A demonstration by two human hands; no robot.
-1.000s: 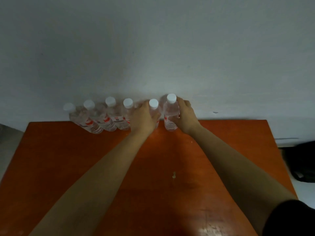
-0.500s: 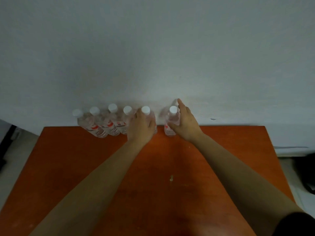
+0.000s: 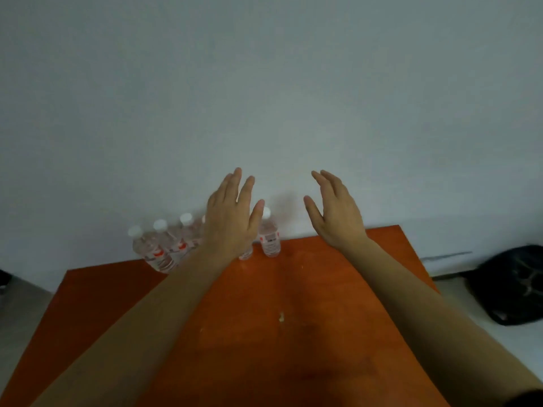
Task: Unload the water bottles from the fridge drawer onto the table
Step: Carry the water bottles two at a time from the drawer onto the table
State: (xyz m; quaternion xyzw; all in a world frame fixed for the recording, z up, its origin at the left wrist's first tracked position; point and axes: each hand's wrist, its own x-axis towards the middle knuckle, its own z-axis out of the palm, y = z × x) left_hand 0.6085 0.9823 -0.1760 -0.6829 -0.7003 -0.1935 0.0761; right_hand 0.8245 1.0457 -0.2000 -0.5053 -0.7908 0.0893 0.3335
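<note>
Below both raised hands [image 3: 232, 218] [image 3: 338, 212], bottles [image 3: 269, 239] stand untouched.

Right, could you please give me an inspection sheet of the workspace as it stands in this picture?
Surface: orange-brown table, set against the wall.
Job's things: water bottles stand in a row along the table's far edge; the left hand hides part of the row. The fridge drawer is not in view.
Clutter: one small pale speck mid-table.
Hands: left hand and right hand are both open with straight fingers, above the far edge, holding nothing.
Cables: nothing seen.
Surroundings: plain pale wall behind; black bag on the floor to the right.
</note>
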